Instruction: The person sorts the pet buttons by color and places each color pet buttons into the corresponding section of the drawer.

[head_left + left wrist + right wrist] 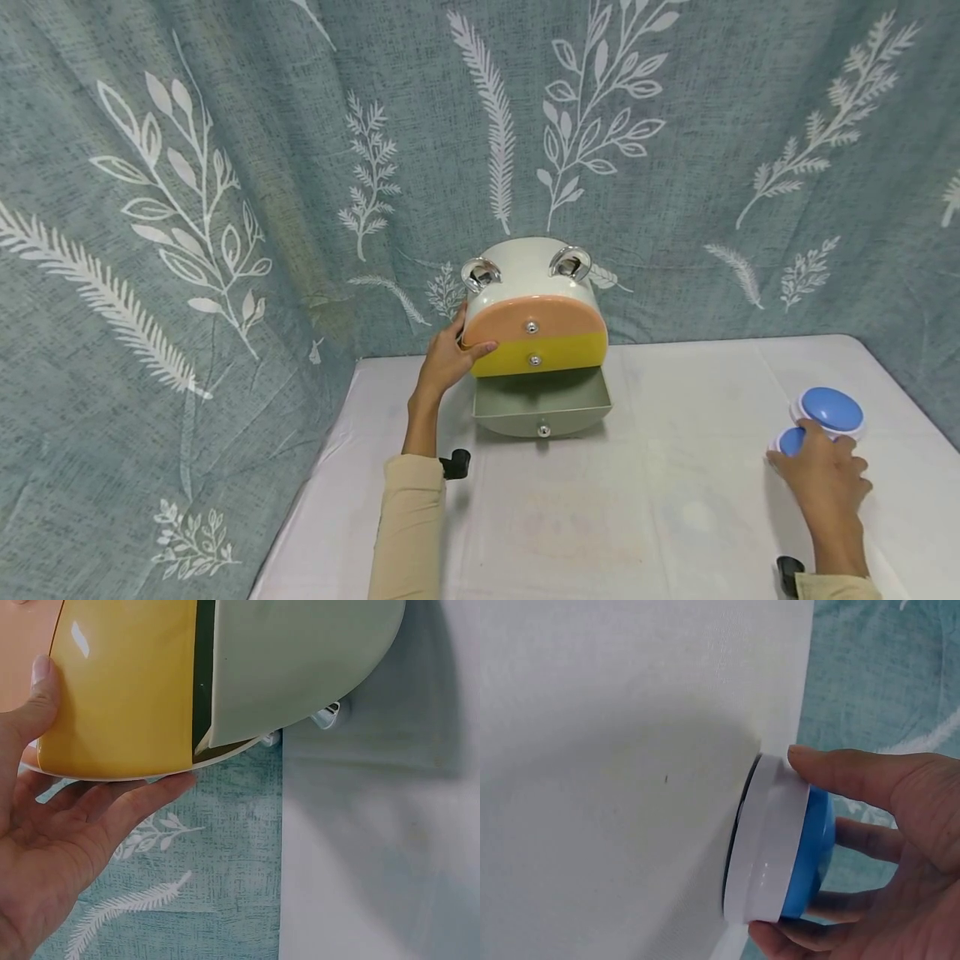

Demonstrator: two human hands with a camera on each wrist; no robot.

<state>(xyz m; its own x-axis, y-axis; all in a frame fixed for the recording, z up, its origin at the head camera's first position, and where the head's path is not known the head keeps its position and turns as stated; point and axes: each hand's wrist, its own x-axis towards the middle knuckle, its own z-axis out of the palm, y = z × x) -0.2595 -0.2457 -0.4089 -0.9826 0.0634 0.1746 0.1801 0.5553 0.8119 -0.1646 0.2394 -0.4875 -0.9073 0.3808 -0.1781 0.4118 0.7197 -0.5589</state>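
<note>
A small frog-like drawer cabinet stands toward the back of the table, white on top with orange and yellow fronts. Its green bottom drawer is pulled out, and no contents show inside. My left hand holds the cabinet's left side, thumb on the front and fingers along the side. At the right, my right hand grips a round blue-topped push button with a white base, thumb on one side and fingers on the other. A second blue push button sits just behind it.
A white cloth covers the table. Teal curtains with white leaf prints hang behind and at both sides. Silver knobs stick out from the drawer fronts.
</note>
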